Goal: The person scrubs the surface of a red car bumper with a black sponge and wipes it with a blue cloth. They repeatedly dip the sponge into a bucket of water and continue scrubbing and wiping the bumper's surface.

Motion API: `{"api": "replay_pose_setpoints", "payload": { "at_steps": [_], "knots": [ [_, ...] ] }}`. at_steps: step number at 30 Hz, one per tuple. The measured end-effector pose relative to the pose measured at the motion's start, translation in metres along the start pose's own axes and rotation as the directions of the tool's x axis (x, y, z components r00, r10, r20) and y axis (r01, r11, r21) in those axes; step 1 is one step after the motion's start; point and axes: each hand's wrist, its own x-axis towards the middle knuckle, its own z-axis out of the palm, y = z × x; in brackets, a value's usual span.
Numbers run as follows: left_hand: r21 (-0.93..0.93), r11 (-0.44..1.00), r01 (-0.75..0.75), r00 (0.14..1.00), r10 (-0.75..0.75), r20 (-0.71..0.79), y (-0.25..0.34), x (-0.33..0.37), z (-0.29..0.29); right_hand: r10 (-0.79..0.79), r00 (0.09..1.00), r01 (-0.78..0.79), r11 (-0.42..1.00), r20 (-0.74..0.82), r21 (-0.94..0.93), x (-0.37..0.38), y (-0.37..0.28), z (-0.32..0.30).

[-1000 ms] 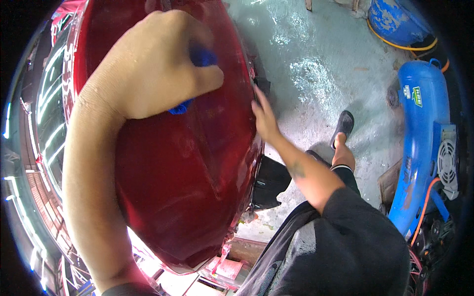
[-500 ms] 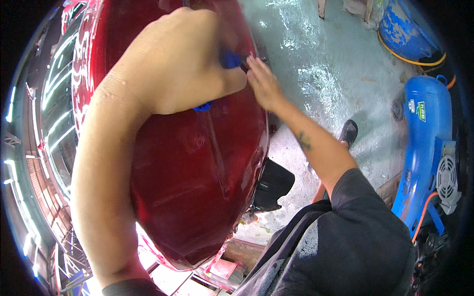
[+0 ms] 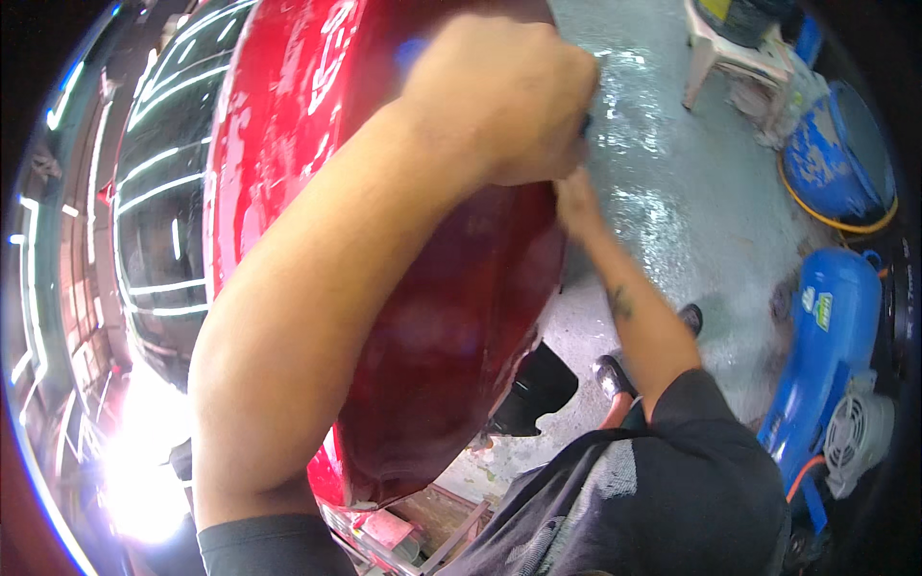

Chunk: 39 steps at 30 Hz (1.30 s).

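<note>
A glossy dark red car body panel (image 3: 451,355) stretches below my arms. My left hand (image 3: 504,101) is closed over the panel near its right edge, back of the hand up, and slightly blurred. Bits of a blue object (image 3: 412,52) show from under it on both sides; its kind is hidden. Just below that, my right hand (image 3: 576,204) is at the panel's right edge, close to my left hand. Its fingers are partly covered and smeared.
Dark car glass (image 3: 163,230) lies left of the red bodywork. A black flap-like part (image 3: 538,389) sticks out beside the panel's lower right edge. On the right stand a blue air tank (image 3: 826,331), a blue drum (image 3: 836,158) and a white stool (image 3: 735,58). The grey floor (image 3: 663,182) looks wet.
My left hand has shifted rightward over the panel toward its edge, the blue object moving with it. My right hand is lower in the picture. The whole view has turned somewhat.
</note>
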Motion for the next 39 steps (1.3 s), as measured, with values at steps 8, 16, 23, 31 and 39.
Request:
{"api": "replay_pose_setpoints", "payload": {
  "at_steps": [8,16,23,31,39],
  "knots": [
    [0.04,0.988,0.147,0.989,-0.145,-0.038,-0.014,-0.009,-0.002,-0.082,0.994,0.087,0.994,0.073,-0.064,-0.13,-0.037,0.009],
    [-0.061,0.988,0.143,0.987,-0.147,-0.068,-0.008,0.003,-0.01,-0.07,0.996,0.075,0.992,-0.048,0.103,-0.072,-0.088,0.007],
    [-0.06,0.987,0.149,0.987,-0.152,-0.053,-0.01,-0.001,-0.017,-0.092,0.995,0.091,0.995,0.027,0.036,-0.056,-0.11,-0.004],
    [-0.031,0.989,0.146,0.987,-0.148,-0.059,-0.01,-0.004,-0.013,-0.061,0.997,0.069,0.985,-0.056,0.161,0.04,-0.097,-0.033],
    [-0.064,0.985,0.16,0.984,-0.165,-0.073,-0.015,-0.011,-0.017,-0.134,0.943,0.086,0.982,0.303,0.166,-0.171,-0.157,-0.027]
  ]
}}
